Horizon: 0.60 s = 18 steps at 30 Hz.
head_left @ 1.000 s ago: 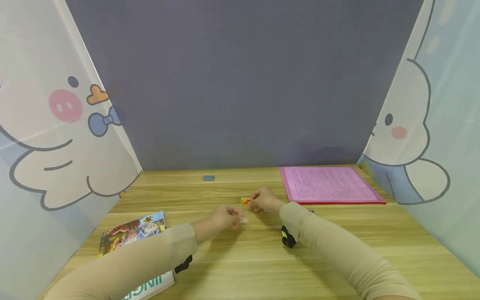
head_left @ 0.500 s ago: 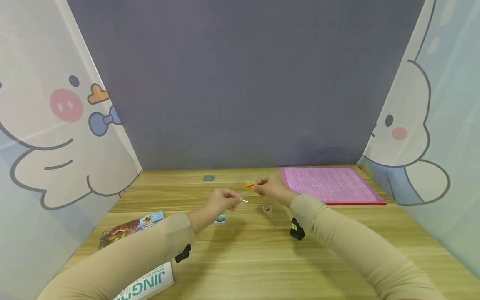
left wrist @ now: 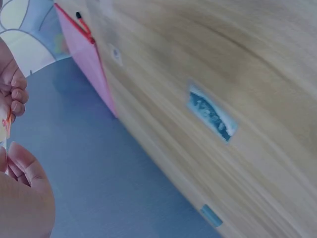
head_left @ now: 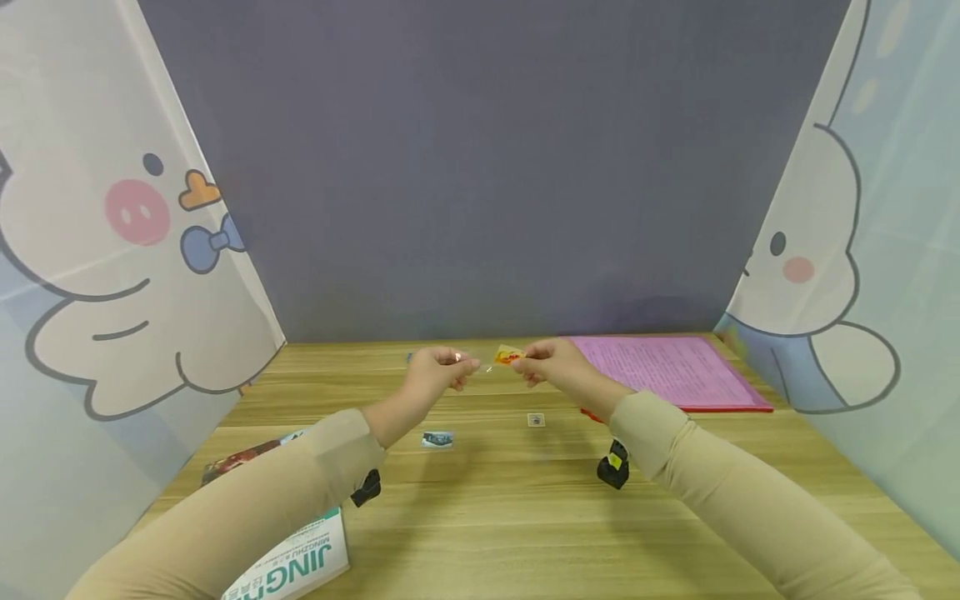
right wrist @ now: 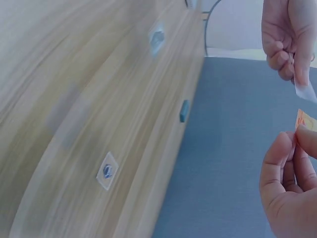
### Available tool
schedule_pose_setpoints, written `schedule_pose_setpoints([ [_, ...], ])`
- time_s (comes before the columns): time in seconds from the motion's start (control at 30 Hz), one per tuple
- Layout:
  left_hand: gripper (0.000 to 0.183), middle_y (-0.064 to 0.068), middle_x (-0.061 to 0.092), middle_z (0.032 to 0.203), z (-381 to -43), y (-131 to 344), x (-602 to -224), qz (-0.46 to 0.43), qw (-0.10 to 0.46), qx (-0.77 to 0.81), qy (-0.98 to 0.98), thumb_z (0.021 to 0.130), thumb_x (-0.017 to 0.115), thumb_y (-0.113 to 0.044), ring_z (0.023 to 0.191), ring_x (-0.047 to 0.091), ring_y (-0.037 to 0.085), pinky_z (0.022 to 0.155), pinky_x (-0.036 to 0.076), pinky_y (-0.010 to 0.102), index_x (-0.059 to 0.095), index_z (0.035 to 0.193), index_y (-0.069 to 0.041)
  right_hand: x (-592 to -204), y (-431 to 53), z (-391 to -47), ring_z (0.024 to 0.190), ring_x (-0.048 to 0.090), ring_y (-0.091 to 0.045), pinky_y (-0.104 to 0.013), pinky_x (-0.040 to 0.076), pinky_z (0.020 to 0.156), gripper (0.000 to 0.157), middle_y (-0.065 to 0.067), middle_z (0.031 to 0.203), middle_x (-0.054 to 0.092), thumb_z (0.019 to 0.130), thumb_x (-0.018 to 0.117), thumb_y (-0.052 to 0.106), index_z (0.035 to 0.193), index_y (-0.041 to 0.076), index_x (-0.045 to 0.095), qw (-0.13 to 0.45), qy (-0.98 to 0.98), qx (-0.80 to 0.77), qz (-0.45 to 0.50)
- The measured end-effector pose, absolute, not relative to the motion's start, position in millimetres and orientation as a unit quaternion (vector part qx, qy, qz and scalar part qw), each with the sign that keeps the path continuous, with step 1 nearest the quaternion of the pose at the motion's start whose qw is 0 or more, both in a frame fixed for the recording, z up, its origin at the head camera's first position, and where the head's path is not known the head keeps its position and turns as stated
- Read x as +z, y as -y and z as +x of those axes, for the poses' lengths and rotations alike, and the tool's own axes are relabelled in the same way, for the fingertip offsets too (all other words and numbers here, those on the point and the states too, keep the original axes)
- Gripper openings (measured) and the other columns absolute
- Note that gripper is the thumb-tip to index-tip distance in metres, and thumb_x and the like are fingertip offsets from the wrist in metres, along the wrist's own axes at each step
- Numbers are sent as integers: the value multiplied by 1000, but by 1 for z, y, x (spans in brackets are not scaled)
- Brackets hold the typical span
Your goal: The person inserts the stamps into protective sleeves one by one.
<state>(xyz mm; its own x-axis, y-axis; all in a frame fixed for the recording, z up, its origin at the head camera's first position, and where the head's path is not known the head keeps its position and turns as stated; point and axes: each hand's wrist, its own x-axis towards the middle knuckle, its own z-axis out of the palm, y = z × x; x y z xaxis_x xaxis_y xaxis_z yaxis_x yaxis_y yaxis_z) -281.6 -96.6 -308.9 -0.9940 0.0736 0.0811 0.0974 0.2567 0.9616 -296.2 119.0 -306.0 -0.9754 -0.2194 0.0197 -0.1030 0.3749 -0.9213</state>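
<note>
Both hands are raised over the far part of the table, fingertips facing each other. My left hand (head_left: 437,372) pinches a small clear plastic sleeve (right wrist: 306,92), which looks whitish in the right wrist view. Between the thumb and forefinger of my right hand (head_left: 553,363) is a small yellow-and-red stamp-like paper (head_left: 508,356), tilted up. A narrow gap separates paper and sleeve. Below on the wood lie a blue-and-white picture stamp (head_left: 438,440) and a small pale square stamp (head_left: 536,420) with a dark blue mark.
A pink zip document folder (head_left: 660,371) with red edging lies at the back right. The left sleeve partly covers a colourful picture book (head_left: 240,461) and a white box with green lettering (head_left: 300,560). A small blue-grey block (left wrist: 212,215) lies near the table's far edge.
Both hands have risen from the table, the right one lifting the yellow-and-red stamp-like paper and the left one the clear sleeve. The two stamps below have come into view.
</note>
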Motion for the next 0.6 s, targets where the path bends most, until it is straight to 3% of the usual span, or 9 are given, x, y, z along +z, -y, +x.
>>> schedule_pose_setpoints([
  [0.23, 17, 9, 73, 94, -282, 96, -303, -63, 16, -624, 779, 87, 74, -16, 64, 62, 12, 68, 59, 28, 72, 92, 0, -294, -120, -286, 73, 61, -14, -27, 58, 73, 13, 1, 79, 65, 92, 67, 15, 92, 2, 65, 51, -814, -570, -101],
  [0.4, 15, 7, 73, 88, -280, 94, -301, -54, 18, -622, 781, 87, 74, -16, 62, 61, 12, 68, 60, 30, 72, 91, -1, -291, -120, -283, 71, 60, -11, -26, 58, 72, 17, 1, 80, 65, 92, 66, 15, 96, -2, 64, 58, -806, -578, -113],
  [0.6, 15, 9, 73, 96, -278, 92, -300, -44, 13, -622, 782, 86, 75, -17, 61, 60, 11, 66, 60, 28, 72, 89, -3, -289, -117, -282, 70, 60, -11, -26, 58, 71, 22, 1, 79, 65, 93, 66, 17, 99, -4, 64, 56, -800, -588, -108],
])
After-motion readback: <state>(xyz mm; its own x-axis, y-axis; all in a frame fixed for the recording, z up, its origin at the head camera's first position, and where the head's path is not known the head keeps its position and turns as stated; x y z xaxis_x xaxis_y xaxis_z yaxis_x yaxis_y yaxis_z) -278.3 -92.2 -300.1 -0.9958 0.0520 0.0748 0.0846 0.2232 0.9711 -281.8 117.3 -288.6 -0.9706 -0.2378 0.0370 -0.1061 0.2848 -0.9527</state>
